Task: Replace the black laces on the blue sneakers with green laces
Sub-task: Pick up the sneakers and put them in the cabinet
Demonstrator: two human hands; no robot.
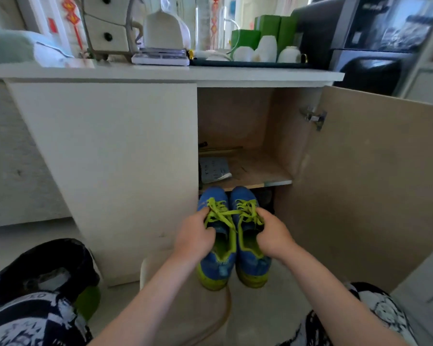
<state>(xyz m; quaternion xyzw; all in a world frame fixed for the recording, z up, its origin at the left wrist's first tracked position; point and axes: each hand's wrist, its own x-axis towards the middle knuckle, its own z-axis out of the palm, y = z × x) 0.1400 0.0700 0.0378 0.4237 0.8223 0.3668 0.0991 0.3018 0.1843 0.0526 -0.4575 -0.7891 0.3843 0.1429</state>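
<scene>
Two blue sneakers [218, 268], both threaded with green laces [223, 216], hang side by side before an open cupboard. The left hand [194, 237] clasps one by its collar, and the right hand [273, 237] clasps the other the same way. No black laces show.

Held only at the collar, a shoe could slip, and the loose lace loops could catch on the shelf edge [276, 183] just above the toes. The closed panel [110, 171] crowds the left side. The swung-out door [373, 183] leaves more room on the right.
</scene>
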